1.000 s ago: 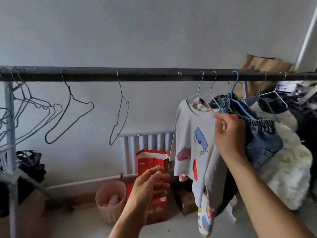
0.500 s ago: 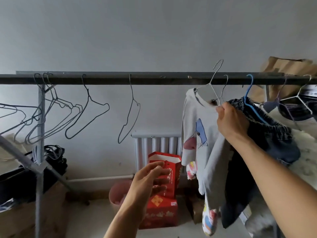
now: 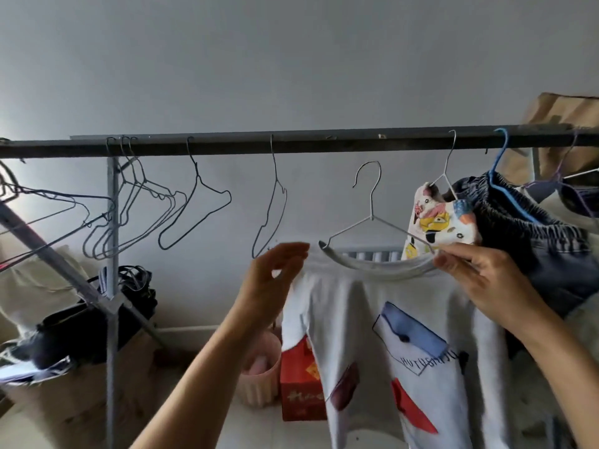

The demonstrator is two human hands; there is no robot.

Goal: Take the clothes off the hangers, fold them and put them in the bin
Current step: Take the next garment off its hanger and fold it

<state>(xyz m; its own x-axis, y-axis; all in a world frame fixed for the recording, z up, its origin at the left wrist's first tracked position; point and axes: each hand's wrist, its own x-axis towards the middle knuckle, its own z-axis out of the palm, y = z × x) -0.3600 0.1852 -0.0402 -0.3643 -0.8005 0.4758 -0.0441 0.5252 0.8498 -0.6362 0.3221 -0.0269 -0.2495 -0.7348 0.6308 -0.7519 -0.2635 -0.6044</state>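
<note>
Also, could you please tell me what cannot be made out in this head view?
All in the head view:
- White printed T-shirt: hem cut off by the bottom edge.
- Pink ribbed plastic bin: contents partly hidden behind the left forearm.
- Left hand: motion-blurred, so contact with the T-shirt is unclear.
- Thin grey wire hanger: right end hidden by the right hand.

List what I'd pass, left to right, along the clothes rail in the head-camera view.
Bunch of empty wire hangers, single dark hanger, thin hanger, unhooked hanger with white T-shirt, patterned garment, denim shorts.
</note>
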